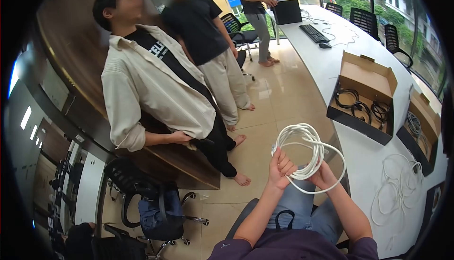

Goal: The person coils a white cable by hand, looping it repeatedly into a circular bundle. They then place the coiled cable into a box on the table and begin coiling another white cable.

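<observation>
Item under handling: white cable coil point(299, 127), several loops gathered into one bundle. It is held in the air over the person's lap, off the near long edge of the white table point(331, 66) and to its left, touching no surface. The coil is oval. Its long axis runs from upper left to lower right in the head view, and one slack outer loop sags past the lower right end.

Left hand point(281, 167): at the coil's lower left, directly on the bundle. Fingers are curled tight and pressed together around the strands, knuckles up, forearm rising steeply from the lap.

Right hand point(325, 175): at the coil's lower middle, just beside the left hand, with the bundle passing between the two. The slack loop passes round below the wrist. Its fingers are hidden behind the strands, so the grip cannot be confirmed. Both hands are in contact with the coil, and neither is nearer than the other.

Surroundings: on the table near its near edge, an open cardboard box point(366, 78) holding black cable coils. A second box point(425, 118) sits beyond it, and loose white cable point(397, 189) lies flat on the surface. Three people stand on the tiled floor point(279, 94) to the left, well apart from the hands.
</observation>
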Motion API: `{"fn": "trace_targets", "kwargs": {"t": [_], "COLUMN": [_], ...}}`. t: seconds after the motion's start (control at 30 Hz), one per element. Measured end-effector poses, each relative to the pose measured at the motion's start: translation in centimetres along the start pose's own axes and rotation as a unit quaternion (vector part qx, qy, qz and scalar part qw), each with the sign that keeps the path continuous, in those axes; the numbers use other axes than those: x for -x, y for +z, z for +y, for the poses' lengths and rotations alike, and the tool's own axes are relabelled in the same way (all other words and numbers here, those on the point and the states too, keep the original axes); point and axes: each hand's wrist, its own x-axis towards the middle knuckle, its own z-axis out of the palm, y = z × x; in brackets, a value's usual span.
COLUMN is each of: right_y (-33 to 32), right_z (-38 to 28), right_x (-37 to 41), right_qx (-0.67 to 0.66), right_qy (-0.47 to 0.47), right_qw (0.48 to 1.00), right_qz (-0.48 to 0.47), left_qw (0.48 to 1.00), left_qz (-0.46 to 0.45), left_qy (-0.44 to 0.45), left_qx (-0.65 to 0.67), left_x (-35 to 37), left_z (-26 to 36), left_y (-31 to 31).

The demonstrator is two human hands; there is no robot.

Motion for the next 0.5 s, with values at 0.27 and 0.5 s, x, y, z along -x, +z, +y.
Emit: {"fn": "trace_targets", "kwargs": {"t": [0.27, 0.5], "right_y": [2.1, -0.6], "right_z": [-3.0, -3.7], "right_x": [-2.2, -3.6], "right_qx": [-0.166, -0.033], "right_qy": [0.002, -0.098], "right_qw": [0.975, 0.994], "right_qz": [-0.147, -0.020], "left_qw": [0.997, 0.998], "left_qz": [0.039, 0.055], "left_qy": [-0.034, -0.005], "left_qx": [0.053, 0.009], "left_x": [0.4, -0.1], "left_z": [-1.1, -0.1], "left_y": [-0.5, 0.0]}}
